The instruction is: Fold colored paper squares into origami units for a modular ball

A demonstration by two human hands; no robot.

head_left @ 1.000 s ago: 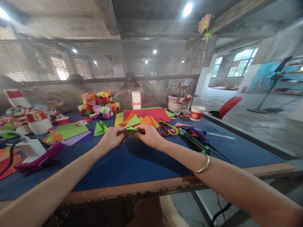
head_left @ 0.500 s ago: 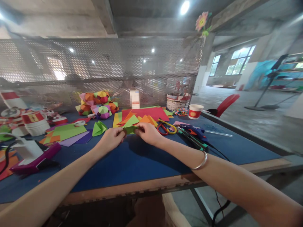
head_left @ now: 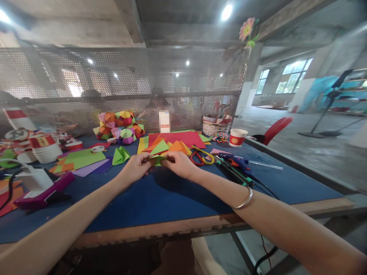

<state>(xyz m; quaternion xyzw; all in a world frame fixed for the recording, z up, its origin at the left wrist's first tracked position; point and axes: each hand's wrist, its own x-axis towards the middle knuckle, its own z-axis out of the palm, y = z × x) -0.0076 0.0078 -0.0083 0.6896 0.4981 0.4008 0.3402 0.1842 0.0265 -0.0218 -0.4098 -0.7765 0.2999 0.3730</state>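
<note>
A small green piece of folded paper point(head_left: 157, 160) is held just above the blue table, pinched at its two ends. My left hand point(head_left: 137, 166) grips the left end between thumb and fingers. At the right end, my right hand point(head_left: 180, 163) is closed on it the same way. Behind the hands lie orange folded pieces point(head_left: 178, 146) and a light green one point(head_left: 161, 146), on top of red sheets point(head_left: 186, 138). A green folded paper unit point(head_left: 120, 155) stands left of my left hand. Scissors with red and yellow handles point(head_left: 207, 157) rest right of my right hand.
Colourful paper balls point(head_left: 126, 128) are stacked at the back. A glue gun point(head_left: 236, 160), a cutter point(head_left: 233, 170) and a paper cup point(head_left: 237, 138) are on the right. Left are coloured sheets point(head_left: 88, 158), paper cups point(head_left: 46, 147) and a purple power strip point(head_left: 43, 194). A perforated screen point(head_left: 129, 84) stands behind.
Both hands have drawn slightly closer together on the green paper, so less of it shows between them. The whole view has shifted a little; other things lie where they were.
</note>
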